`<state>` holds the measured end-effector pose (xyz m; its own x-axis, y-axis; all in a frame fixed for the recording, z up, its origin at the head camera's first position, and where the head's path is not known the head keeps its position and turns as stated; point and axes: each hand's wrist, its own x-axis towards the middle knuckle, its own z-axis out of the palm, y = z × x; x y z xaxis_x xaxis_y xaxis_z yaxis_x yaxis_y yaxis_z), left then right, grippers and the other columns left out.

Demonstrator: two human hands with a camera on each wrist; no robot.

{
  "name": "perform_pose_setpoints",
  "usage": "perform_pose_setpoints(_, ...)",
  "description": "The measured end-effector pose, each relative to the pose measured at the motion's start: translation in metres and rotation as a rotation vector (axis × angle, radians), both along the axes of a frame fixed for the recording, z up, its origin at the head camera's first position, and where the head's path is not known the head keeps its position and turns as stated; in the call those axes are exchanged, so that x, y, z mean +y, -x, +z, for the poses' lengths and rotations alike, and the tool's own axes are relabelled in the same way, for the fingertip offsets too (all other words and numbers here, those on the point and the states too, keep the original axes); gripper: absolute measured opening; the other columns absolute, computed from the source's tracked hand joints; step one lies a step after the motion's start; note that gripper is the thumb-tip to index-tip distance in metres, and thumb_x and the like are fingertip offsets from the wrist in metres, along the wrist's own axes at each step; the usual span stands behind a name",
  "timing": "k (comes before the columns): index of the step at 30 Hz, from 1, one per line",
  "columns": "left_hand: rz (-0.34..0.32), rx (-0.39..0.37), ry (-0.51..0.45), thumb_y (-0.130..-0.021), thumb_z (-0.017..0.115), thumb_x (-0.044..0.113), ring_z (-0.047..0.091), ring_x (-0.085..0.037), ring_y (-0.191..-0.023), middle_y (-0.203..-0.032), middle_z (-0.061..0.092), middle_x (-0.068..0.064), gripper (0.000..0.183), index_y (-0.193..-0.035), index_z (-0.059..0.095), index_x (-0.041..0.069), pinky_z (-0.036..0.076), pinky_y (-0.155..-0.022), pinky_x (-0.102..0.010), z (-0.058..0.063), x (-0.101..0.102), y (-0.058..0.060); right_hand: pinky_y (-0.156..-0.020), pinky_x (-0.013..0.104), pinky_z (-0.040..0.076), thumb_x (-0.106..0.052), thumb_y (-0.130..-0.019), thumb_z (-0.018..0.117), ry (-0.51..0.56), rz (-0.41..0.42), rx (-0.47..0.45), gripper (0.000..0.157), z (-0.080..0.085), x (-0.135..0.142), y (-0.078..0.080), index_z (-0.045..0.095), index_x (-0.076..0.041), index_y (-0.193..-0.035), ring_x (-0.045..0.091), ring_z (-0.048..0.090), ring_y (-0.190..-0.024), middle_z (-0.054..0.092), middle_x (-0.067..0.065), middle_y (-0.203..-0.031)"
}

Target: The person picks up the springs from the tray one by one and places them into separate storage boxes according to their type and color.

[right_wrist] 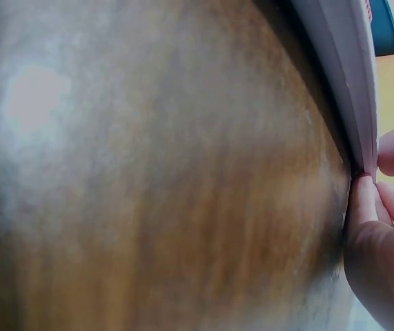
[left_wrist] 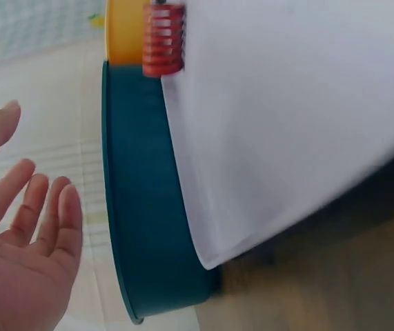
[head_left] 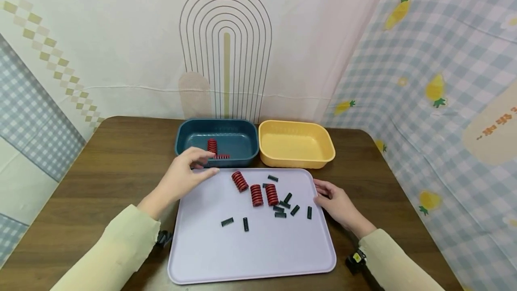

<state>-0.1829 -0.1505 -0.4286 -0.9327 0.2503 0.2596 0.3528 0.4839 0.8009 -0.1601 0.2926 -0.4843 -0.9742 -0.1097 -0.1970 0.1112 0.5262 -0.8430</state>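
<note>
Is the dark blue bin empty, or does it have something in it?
Not empty: the head view shows two red springs inside the dark blue bin, near its front side.

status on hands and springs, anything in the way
Left hand empty, near teal bin. Right hand holding tray at right edge. Three red springs on tray, two in bin. Dark springs near the rightmost red; nothing visibly blocking.

Bright, even light fills the head view, which is mostly sharp with faint, soft shadows. The right wrist view shows white glare on the blurry table (right_wrist: 183, 207) and dark shadow under the tray (right_wrist: 346, 69). The left wrist view blurs along the tray's left edge.
</note>
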Motion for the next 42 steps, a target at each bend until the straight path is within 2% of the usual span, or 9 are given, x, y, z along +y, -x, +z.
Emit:
perform_pose_setpoints(4, -0.06, -0.063, -0.011, -0.08, 0.079, 0.037, 0.059, -0.024, -0.101, -0.114, 0.059, -0.004, 0.047, -0.12, 0.068, 0.014, 0.052, -0.083, -0.037, -0.004, 0.006, -0.011, -0.092, 0.033, 0.049, -0.011, -0.093, 0.064, 0.002, -0.002, -0.005, 0.05, 0.0, 0.001, 0.0, 0.048, -0.012, -0.141, 0.024, 0.051, -0.123, 0.055, 0.01, -0.134)
perform_pose_setpoints(8, -0.13, -0.077, -0.02, -0.078, 0.082, 0.034, 0.061, -0.028, -0.098, -0.11, 0.061, -0.004, 0.046, -0.117, 0.07, 0.013, 0.053, -0.08, -0.039, -0.01, 0.011, -0.019, -0.093, 0.034, 0.049, -0.011, -0.093, 0.064, -0.003, -0.004, -0.007, 0.05, 0.0, 0.001, 0.0, 0.049, -0.013, -0.141, 0.024, 0.051, -0.123, 0.055, 0.01, -0.134)
perform_pose_setpoints(15, -0.248, -0.122, 0.027, -0.079, 0.082, 0.026, 0.062, -0.029, -0.095, -0.109, 0.063, -0.009, 0.045, -0.116, 0.069, 0.003, 0.054, -0.079, -0.037, -0.019, 0.019, -0.031, -0.093, 0.035, 0.048, -0.011, -0.094, 0.064, -0.003, -0.001, -0.009, 0.05, 0.001, 0.001, 0.0, 0.048, -0.012, -0.141, 0.025, 0.051, -0.123, 0.054, 0.01, -0.134)
perform_pose_setpoints(21, -0.291, -0.17, 0.112, -0.078, 0.083, 0.026, 0.06, -0.023, -0.091, -0.102, 0.064, -0.005, 0.041, -0.111, 0.072, 0.005, 0.052, -0.08, -0.035, -0.025, 0.021, -0.035, -0.094, 0.036, 0.048, -0.012, -0.094, 0.064, -0.013, -0.003, -0.01, 0.05, 0.001, 0.001, -0.001, 0.048, -0.012, -0.141, 0.025, 0.051, -0.123, 0.055, 0.011, -0.133)
perform_pose_setpoints(28, -0.347, -0.18, 0.221, -0.075, 0.084, 0.027, 0.056, -0.017, -0.085, -0.094, 0.064, 0.002, 0.036, -0.105, 0.074, 0.009, 0.048, -0.075, -0.029, -0.03, 0.023, -0.039, -0.093, 0.034, 0.048, -0.011, -0.094, 0.064, -0.011, -0.003, -0.006, 0.05, 0.0, 0.001, 0.0, 0.048, -0.012, -0.141, 0.024, 0.051, -0.123, 0.055, 0.01, -0.134)
perform_pose_setpoints(35, -0.404, -0.188, 0.253, -0.073, 0.086, 0.023, 0.057, -0.014, -0.082, -0.089, 0.064, 0.005, 0.028, -0.097, 0.076, 0.011, 0.048, -0.073, -0.027, -0.029, 0.027, -0.041, -0.091, 0.031, 0.049, -0.008, -0.093, 0.063, 0.007, -0.003, -0.002, 0.05, 0.001, 0.0, 0.0, 0.049, -0.011, -0.141, 0.025, 0.051, -0.123, 0.055, 0.011, -0.133)
perform_pose_setpoints(42, -0.418, -0.188, 0.286, -0.072, 0.086, 0.021, 0.057, -0.011, -0.079, -0.085, 0.061, 0.006, 0.022, -0.088, 0.074, 0.012, 0.048, -0.071, -0.026, -0.031, 0.03, -0.04, -0.09, 0.028, 0.049, -0.007, -0.093, 0.063, 0.023, -0.007, -0.001, 0.05, 0.001, -0.001, 0.0, 0.049, -0.01, -0.14, 0.025, 0.051, -0.123, 0.055, 0.012, -0.133)
